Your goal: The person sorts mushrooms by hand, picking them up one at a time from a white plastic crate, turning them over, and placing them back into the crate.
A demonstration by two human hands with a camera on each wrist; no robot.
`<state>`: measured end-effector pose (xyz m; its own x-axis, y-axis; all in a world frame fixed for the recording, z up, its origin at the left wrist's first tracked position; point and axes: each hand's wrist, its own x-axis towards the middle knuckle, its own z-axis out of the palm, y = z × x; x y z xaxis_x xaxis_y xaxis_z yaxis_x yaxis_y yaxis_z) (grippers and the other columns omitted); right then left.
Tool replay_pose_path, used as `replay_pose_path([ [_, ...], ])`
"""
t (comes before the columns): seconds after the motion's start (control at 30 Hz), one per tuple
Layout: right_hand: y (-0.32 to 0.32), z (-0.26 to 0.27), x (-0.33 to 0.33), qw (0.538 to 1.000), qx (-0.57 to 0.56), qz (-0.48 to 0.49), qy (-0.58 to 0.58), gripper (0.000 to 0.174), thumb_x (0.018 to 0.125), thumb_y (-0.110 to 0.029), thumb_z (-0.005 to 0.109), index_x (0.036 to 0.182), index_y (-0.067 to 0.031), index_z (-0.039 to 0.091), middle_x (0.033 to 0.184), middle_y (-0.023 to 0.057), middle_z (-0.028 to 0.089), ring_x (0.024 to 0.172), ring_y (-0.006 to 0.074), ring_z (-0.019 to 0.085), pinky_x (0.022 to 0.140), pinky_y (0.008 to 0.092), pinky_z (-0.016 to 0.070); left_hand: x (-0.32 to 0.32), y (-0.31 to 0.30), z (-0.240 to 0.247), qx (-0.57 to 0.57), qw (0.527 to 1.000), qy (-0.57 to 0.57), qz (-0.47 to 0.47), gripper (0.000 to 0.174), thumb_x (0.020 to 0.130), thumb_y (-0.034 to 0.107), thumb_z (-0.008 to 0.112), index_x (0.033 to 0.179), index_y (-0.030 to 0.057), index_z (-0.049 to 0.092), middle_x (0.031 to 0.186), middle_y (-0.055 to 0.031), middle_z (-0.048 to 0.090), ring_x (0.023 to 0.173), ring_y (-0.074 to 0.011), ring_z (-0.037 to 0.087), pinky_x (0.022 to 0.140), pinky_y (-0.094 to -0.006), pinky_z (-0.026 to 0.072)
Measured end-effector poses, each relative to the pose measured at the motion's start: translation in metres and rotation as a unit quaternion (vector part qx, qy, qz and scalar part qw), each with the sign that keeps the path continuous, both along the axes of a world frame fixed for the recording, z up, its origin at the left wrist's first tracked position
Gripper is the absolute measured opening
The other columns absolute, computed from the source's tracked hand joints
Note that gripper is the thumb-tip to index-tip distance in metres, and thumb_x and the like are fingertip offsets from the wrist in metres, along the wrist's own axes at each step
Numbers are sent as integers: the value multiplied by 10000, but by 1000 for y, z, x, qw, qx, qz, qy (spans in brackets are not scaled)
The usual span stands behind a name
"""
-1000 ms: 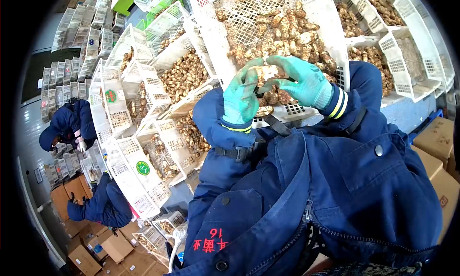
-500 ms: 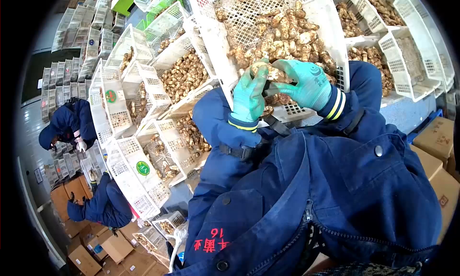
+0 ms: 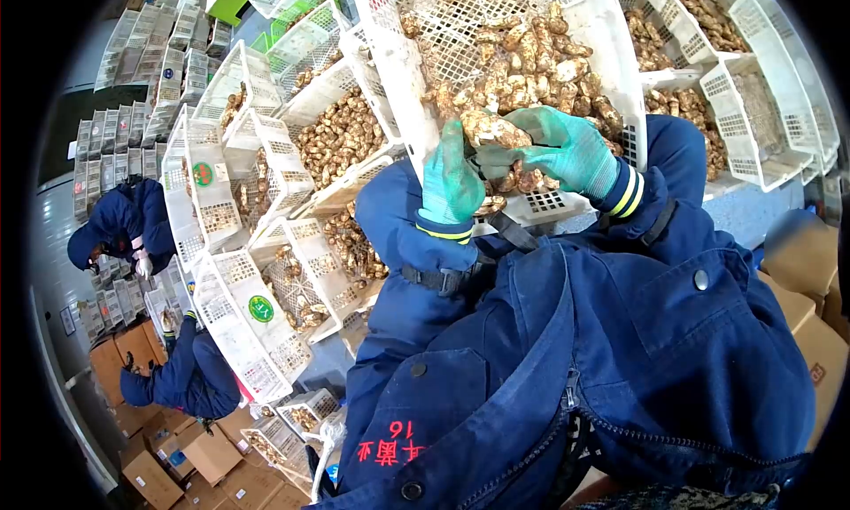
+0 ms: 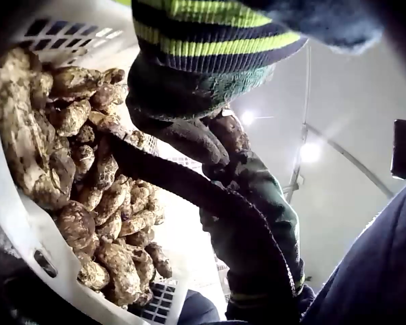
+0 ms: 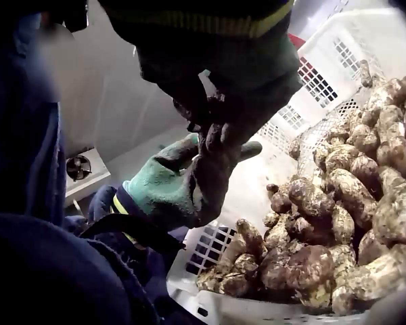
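Both hands wear green gloves with dark coated palms and meet over the near part of a white plastic crate (image 3: 605,19). Between them lies a thick, dirt-flecked mushroom (image 3: 494,130), slanting down to the right. My left hand (image 3: 452,181) holds its left end, thumb upright beside it. At the right end, my right hand (image 3: 571,154) pinches it between thumb and fingers. From the left wrist, the mushroom (image 4: 229,130) shows partly between the gloves; the right wrist view hides most of it behind dark fingers. A heap of similar mushrooms (image 3: 540,63) fills the crate's near right part.
More white crates with mushrooms (image 3: 341,131) stand to the left, and others with mushrooms (image 3: 682,107) to the right. Cardboard boxes (image 3: 801,262) are stacked at the right edge. Two people in blue, one crouching person (image 3: 190,373) among them, work at the far left.
My left hand has shifted slightly and its fingers no longer cross the top of the mushroom. The mushroom has turned and shows more of its length. My right hand stays nearly in place.
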<state>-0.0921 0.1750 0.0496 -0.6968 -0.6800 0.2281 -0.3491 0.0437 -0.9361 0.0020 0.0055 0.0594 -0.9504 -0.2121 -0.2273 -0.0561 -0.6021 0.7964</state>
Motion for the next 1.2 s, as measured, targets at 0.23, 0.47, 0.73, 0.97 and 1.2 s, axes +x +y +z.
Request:
replay_pose_path([
  [0.23,-4,21,10,980,181,34,80,277,758,-226,746,852,-52,553,752,137,577,683,315,588,620,385,472,-11,8,1,-19,998,1,55,419,911,60,616,1293,-10,459,931,-77,649,659,-48,498,653,-161,435],
  [0.47,-2,18,7,977,121,15,-175,231,878,-230,612,958,-16,646,791,78,685,660,123,651,623,273,527,0,-5,-10,120,992,13,34,427,910,10,591,1318,-13,469,1005,-77,636,772,-57,556,685,-142,454],
  [0.73,-18,48,19,961,258,19,93,404,812,-384,706,919,-19,569,798,158,589,726,320,608,640,378,475,-3,0,-24,3,995,-37,95,407,890,18,614,1276,-15,491,1043,-103,648,923,-133,636,741,-205,526],
  [0.97,-23,30,9,966,249,30,57,308,828,-294,668,914,-15,566,758,162,597,694,352,611,619,415,477,-1,1,-20,-29,994,-44,101,378,874,56,656,1226,-24,544,1017,-59,659,860,-107,634,730,-212,515],
  [1.2,-9,15,-10,985,150,-18,-86,214,903,-105,531,1076,-36,635,950,75,677,845,119,642,738,280,516,-1,-7,-36,20,994,-45,97,318,906,66,618,1209,-4,549,1049,-69,668,891,-98,624,733,-184,495],
])
